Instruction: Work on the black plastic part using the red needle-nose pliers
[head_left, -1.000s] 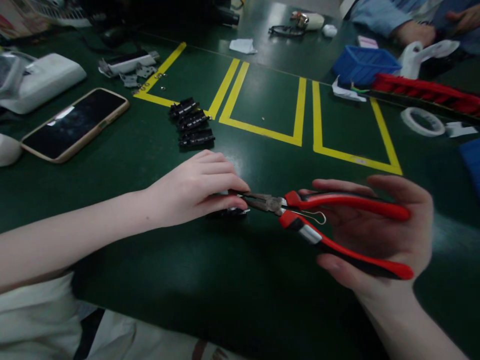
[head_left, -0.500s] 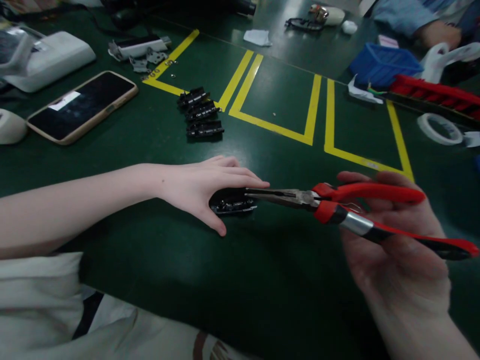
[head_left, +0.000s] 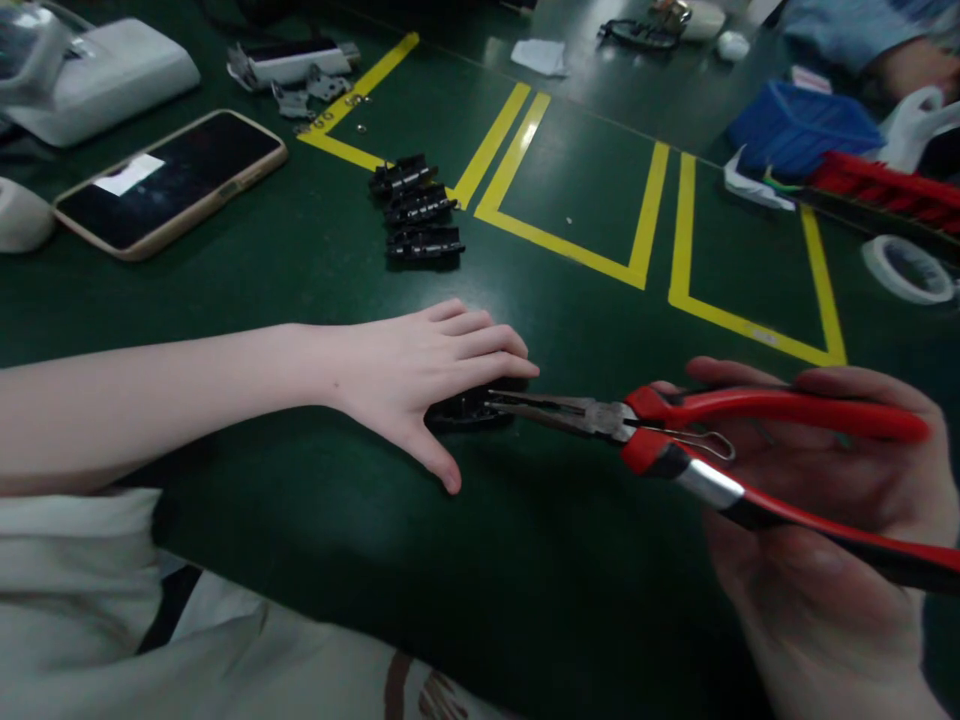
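My left hand [head_left: 412,370] lies with its fingers spread over a small black part [head_left: 469,408] on the green table. Thumb and index finger straddle the part, and the palm hides some of it; whether they press on it I cannot tell. In my right hand [head_left: 840,500] are red-handled needle-nose pliers [head_left: 611,420], handles apart and jaws slightly parted. Their tips reach the right end of the black part; the exact contact is too small to see. Further back lie several similar black parts [head_left: 424,245] in a short stack.
At left are a phone [head_left: 172,185] and a white device [head_left: 112,85]. Yellow tape [head_left: 562,245] marks boxes on the table. A blue bin [head_left: 802,130], red brush [head_left: 892,190] and tape roll [head_left: 906,270] stand at right. Another person's sleeve [head_left: 847,35] shows behind.
The pliers' handles have spread wider and the jaws have parted a little. My left fingers are spread more, and the thumb sits slightly lower. The camera view has shifted a little.
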